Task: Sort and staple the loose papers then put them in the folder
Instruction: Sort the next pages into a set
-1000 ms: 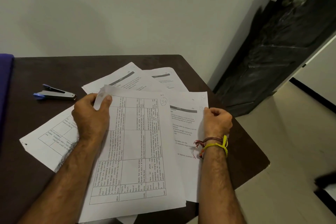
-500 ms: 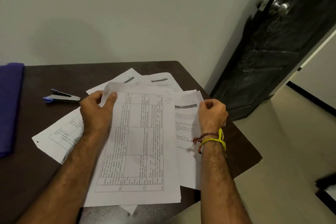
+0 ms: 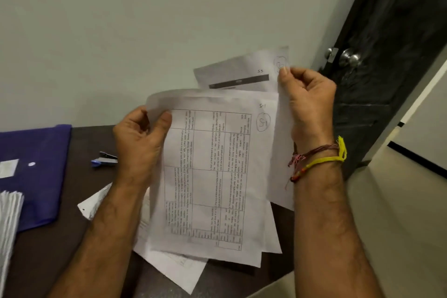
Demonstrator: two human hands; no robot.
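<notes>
White papers [image 3: 212, 176] fill the middle of the head view, lifted up off a dark brown table [image 3: 60, 249]. The left hand [image 3: 140, 145] grips the top left edge of the front sheet, with its thumb on the front and its fingers curled behind. This sheet has a printed grid of small words and a circled "S-1" written near its top right corner. The right hand [image 3: 307, 104] pinches the top corner of another sheet [image 3: 242, 75] between thumb and fingers and holds it up higher, behind the front one. That sheet has a dark bar across it and "S3" written above the bar. More sheets hang or lie under the front one, and one corner [image 3: 174, 271] lies flat on the table near the bottom. A sheet with a small hole [image 3: 94, 203] peeks out beside the left arm. A blue and black stapler [image 3: 105, 159] lies on the table just left of the left hand. A blue folder [image 3: 33, 172] lies at the left side of the table, well apart from the held papers. A white stack [image 3: 9, 220] sits on the folder's near end. Yellow and red threads [image 3: 316, 159] are tied round the right wrist. A black door [image 3: 387, 68] with a round metal knob [image 3: 349, 57] stands at the right.
</notes>
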